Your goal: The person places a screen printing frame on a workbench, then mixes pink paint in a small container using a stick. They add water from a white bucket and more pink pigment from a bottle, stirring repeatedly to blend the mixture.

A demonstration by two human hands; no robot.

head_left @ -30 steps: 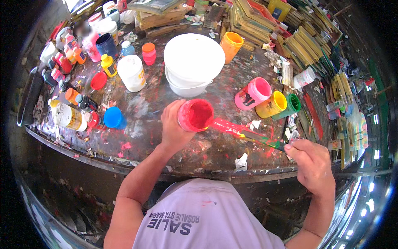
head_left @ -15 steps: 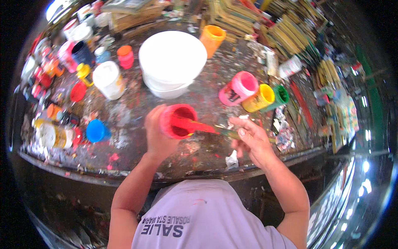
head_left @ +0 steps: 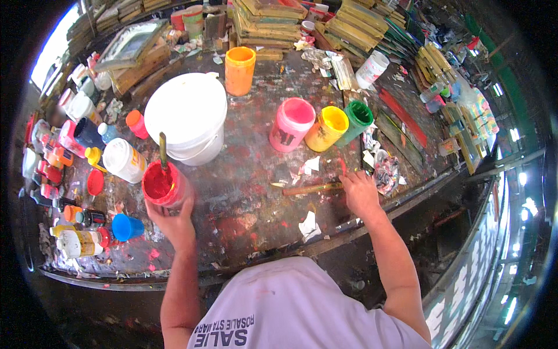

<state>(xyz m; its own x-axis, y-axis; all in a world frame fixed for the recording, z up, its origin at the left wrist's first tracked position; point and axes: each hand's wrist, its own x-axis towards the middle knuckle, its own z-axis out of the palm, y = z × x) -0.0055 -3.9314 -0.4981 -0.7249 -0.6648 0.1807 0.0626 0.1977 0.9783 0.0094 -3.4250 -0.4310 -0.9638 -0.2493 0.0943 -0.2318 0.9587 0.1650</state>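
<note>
From my station I had the left hand (head_left: 174, 225) left of centre in the head view, its fingers curled round the red jar (head_left: 181, 193); the far side of that grip was hidden by the jar's wall. I could not say whether the jar's base met the table (head_left: 244, 186). A thin olive stick (head_left: 163, 148) rose from the jar's mouth in front of the white bucket (head_left: 186, 119), its lower end out of my sight inside.

Right of centre, the right hand (head_left: 361, 195) had its fingers bent down at the right end of a flat wooden stick (head_left: 314, 188). The fingertips covered that end, so I could not tell whether they pinched it or merely touched it. Crumpled, paint-smeared paper (head_left: 387, 175) lay just beside that hand.

Near the centre, the yellow jar (head_left: 324, 141) hid part of the green jar (head_left: 350, 134). Bottles (head_left: 58, 156) at the left overlapped too much for me to count, and the stacked frames (head_left: 270, 26) ran off the top edge.
</note>
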